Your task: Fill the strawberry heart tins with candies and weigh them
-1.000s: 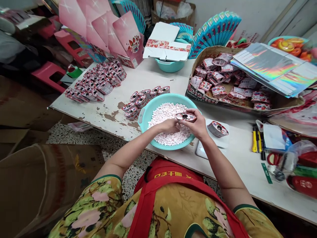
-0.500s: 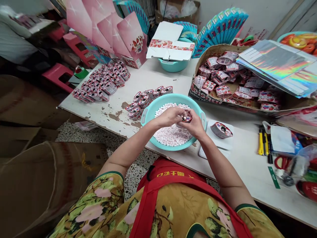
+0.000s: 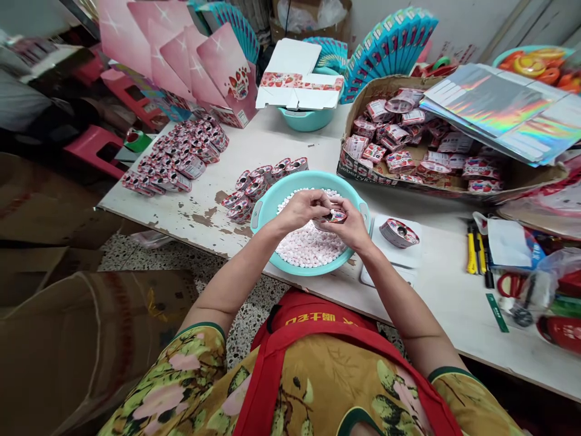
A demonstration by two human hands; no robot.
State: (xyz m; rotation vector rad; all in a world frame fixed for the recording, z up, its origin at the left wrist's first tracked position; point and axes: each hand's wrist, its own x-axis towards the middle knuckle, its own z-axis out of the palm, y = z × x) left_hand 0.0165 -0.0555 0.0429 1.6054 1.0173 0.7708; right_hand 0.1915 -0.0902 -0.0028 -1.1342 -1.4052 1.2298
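Observation:
Over the turquoise basin [image 3: 258, 216] of small pale candies [image 3: 308, 247], my right hand [image 3: 351, 227] is wrapped round a small red-and-white printed container [image 3: 337, 216]. My left hand [image 3: 303, 209] has its fingers bent and pressed together at the container's opening; anything between the fingertips is hidden. A similar container [image 3: 399, 233] rests on a white scale [image 3: 413, 254] to the right of the basin. Behind the basin's left side stands a small group of the same containers [image 3: 256, 184].
More containers [image 3: 181, 151] stand in rows at the left. A carton [image 3: 372, 177] of packed containers sits behind right, with shiny sheets [image 3: 494, 109] over it. Pink boxes [image 3: 222, 75] stand at the back. Cutters [image 3: 472, 251] and scissors [image 3: 511, 284] lie right.
The view has shifted slightly, so the table's things appear further left. My left fingers have come down onto the container's opening, where a pale candy showed before.

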